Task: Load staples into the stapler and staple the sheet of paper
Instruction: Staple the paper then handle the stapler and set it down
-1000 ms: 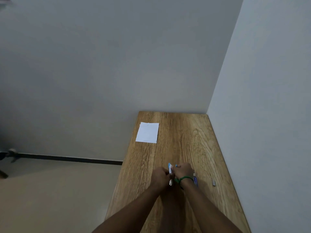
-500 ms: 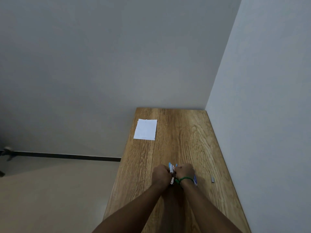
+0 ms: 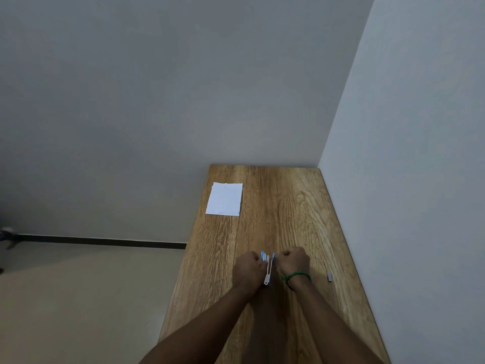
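A small blue and white stapler point(image 3: 267, 267) is held between both fists over the middle of the wooden table point(image 3: 294, 206). My left hand point(image 3: 248, 269) grips its left side and my right hand point(image 3: 292, 262), with a green cord around the wrist, grips its right side. The stapler looks spread apart, with a white metal part pointing toward me. A short grey strip of staples point(image 3: 330, 276) lies on the table to the right of my right hand. The white sheet of paper point(image 3: 224, 198) lies flat at the far left of the table.
The table's right side runs along a pale wall point(image 3: 409, 179) and its far end meets another wall. Its left edge drops to a beige floor point(image 3: 78, 298) with a dark skirting line.
My hands have drawn slightly apart, and the stapler between them shows more of its white inner part. The view has tilted a little; paper and staples lie where they were.
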